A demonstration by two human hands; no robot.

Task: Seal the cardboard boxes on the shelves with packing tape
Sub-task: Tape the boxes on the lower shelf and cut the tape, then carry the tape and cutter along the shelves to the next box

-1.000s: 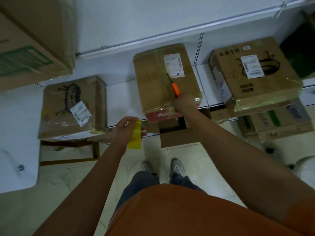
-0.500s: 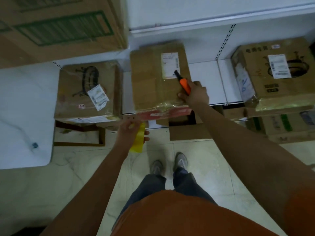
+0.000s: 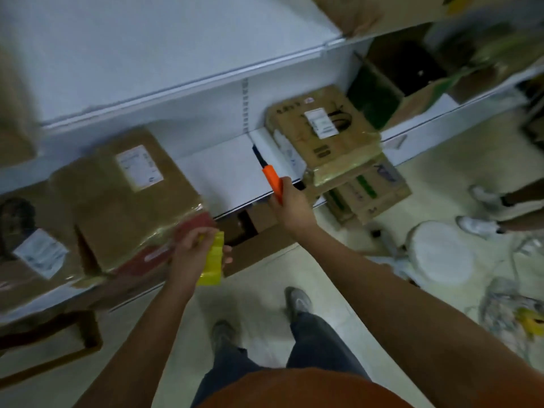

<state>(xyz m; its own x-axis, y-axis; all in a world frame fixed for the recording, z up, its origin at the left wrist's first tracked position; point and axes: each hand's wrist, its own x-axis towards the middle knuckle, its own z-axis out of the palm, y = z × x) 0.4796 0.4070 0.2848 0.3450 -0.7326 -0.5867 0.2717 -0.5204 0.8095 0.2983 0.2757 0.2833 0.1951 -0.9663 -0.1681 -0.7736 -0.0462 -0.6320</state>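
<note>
My left hand point(image 3: 194, 248) grips a yellow roll of packing tape point(image 3: 212, 262) just in front of a taped cardboard box point(image 3: 123, 207) with a white label, which lies on the white shelf point(image 3: 223, 175). My right hand point(image 3: 290, 206) holds an orange utility knife point(image 3: 272, 181) with its dark blade pointing away, above the bare shelf surface between that box and another labelled box point(image 3: 321, 134) to the right. A third box point(image 3: 26, 248) sits at the far left. The whole view is blurred.
A brown box point(image 3: 368, 189) with green print and flattened cardboard point(image 3: 259, 245) sit under the shelf. An open box point(image 3: 397, 81) stands on the shelf at right. A white round object point(image 3: 438, 251) and another person's white shoes point(image 3: 477, 225) are on the floor at right.
The view has swung right and tilted. My right hand with the knife has left the middle box and now hangs over the bare shelf. My left hand still holds the tape near the box's front.
</note>
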